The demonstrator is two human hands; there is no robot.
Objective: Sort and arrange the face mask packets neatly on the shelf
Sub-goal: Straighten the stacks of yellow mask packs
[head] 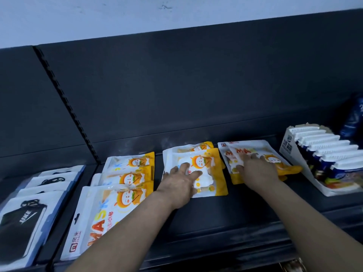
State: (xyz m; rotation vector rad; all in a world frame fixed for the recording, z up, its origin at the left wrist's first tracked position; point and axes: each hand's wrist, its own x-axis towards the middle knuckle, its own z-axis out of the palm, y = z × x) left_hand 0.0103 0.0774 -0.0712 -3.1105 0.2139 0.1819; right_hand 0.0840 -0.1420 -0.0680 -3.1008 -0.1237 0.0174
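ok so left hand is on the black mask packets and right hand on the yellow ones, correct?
Not quite. In the head view the left hand rests on the middle stack of yellow packets, not the black mask packets, which lie apart at the far left. The right hand is on the right stack of yellow packets, as you said.

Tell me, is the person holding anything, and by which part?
Nothing is gripped. The left hand lies flat, fingers spread, on the face of the middle yellow packet; the right hand lies flat on the right-hand pile.
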